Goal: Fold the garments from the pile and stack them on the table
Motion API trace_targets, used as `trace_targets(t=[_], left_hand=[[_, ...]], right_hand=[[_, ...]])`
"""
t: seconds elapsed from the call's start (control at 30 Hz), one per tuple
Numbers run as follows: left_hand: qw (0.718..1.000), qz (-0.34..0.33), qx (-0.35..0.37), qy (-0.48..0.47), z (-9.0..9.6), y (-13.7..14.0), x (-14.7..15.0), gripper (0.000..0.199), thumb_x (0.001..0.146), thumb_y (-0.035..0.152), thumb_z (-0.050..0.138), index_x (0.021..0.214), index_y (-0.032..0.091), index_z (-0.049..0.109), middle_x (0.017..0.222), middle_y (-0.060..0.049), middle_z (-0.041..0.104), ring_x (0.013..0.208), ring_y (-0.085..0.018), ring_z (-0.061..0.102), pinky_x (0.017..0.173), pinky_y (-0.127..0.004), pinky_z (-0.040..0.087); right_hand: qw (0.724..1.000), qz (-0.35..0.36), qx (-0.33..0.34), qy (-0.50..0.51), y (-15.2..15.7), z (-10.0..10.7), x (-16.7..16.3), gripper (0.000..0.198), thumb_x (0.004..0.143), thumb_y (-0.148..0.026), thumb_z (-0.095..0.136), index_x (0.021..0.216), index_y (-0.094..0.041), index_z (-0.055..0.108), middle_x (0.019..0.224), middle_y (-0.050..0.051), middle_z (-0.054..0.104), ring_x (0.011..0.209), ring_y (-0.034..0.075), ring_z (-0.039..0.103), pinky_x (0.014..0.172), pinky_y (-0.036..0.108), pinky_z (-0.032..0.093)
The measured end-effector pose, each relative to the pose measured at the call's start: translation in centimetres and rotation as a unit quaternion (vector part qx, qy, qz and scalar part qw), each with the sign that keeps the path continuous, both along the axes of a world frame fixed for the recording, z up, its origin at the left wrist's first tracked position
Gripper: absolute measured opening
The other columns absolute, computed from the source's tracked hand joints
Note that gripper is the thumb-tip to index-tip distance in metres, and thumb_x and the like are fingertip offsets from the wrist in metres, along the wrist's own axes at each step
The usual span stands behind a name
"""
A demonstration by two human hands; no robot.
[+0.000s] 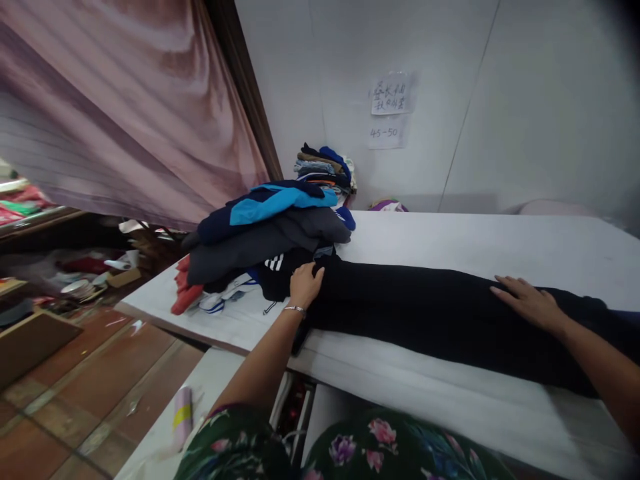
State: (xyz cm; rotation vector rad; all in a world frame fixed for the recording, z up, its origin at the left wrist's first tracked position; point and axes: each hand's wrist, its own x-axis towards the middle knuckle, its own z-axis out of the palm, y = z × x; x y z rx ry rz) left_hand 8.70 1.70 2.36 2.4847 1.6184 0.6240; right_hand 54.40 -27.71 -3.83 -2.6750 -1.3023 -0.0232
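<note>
- A clothes-handling workroom, by its look
- Long white desk bearing a garment heap and folded stack
- Handwritten notes on the wall
- Cardboard on tiled floor

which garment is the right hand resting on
The long black garment under the right hand, stretched along the white table; the clothes pile is heaped up instead.

A garment lies stretched sideways along the counter. To its left, a heap of clothes sits near the counter's end; behind that heap stands a stack of clothing, and two signs are on the wall beyond.
</note>
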Motion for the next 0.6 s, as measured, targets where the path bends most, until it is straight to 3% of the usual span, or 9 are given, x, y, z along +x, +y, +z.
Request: trace_targets(t=[0.1,0.2,0.27,0.37,0.5,0.6], left_hand=[[0.999,0.011,-0.021,0.029,0.3,0.0,-0.8,0.048,0.093,0.044,0.044,0.124,0.011,0.061,0.12,-0.015,0.065,0.111,-0.029,0.059,0.096,-0.039,0.044],[0.998,-0.043,0.027,0.028,0.2,-1.2,0.6,0.045,0.094,0.043,0.045,0.123,0.013,0.061,0.127,-0.014,0.062,0.117,-0.027,0.056,0.101,-0.039,0.04],[0.991,-0.123,0.049,0.037,-0.4,-2.3,2.0,0.045,0.095,0.045,0.044,0.127,0.017,0.058,0.135,-0.012,0.057,0.125,-0.025,0.05,0.108,-0.041,0.034],[0.971,-0.22,0.01,0.093,-1.8,-3.3,3.8,0.049,0.095,0.05,0.042,0.134,0.023,0.053,0.145,-0.009,0.048,0.138,-0.026,0.037,0.114,-0.049,0.023],[0.961,-0.241,-0.072,0.117,-2.6,-2.5,4.3,0.048,0.096,0.05,0.039,0.135,0.026,0.052,0.149,-0.006,0.044,0.142,-0.026,0.031,0.114,-0.054,0.023],[0.961,-0.252,-0.1,0.048,-1.3,-1.7,3.1,0.044,0.096,0.047,0.042,0.128,0.022,0.06,0.142,-0.007,0.052,0.135,-0.023,0.041,0.113,-0.044,0.029]], right_hand=[[0.998,0.05,0.039,0.012,2.1,2.6,-3.2,0.061,0.09,-0.055,0.027,0.141,-0.028,0.046,0.153,0.007,0.037,0.144,0.03,0.024,0.113,0.059,0.022],[0.989,0.137,0.051,0.013,4.3,3.8,-7.9,0.061,0.09,-0.058,0.03,0.143,-0.03,0.043,0.155,0.005,0.034,0.145,0.028,0.021,0.115,0.057,0.018],[0.981,0.189,0.023,0.02,5.3,3.4,-10.9,0.06,0.09,-0.059,0.032,0.143,-0.033,0.043,0.155,0.004,0.034,0.145,0.029,0.023,0.115,0.057,0.019],[0.974,0.223,-0.022,0.024,5.8,1.8,-13.7,0.06,0.091,-0.062,0.031,0.143,-0.034,0.044,0.152,0.004,0.039,0.143,0.029,0.028,0.114,0.057,0.021],[0.977,0.214,-0.008,0.015,5.1,0.9,-14.3,0.061,0.093,-0.062,0.027,0.144,-0.032,0.043,0.152,0.004,0.039,0.143,0.027,0.028,0.115,0.054,0.02],[0.977,0.211,0.027,0.018,4.1,1.4,-14.2,0.061,0.093,-0.061,0.028,0.143,-0.03,0.045,0.15,0.005,0.042,0.142,0.027,0.03,0.116,0.054,0.018]])
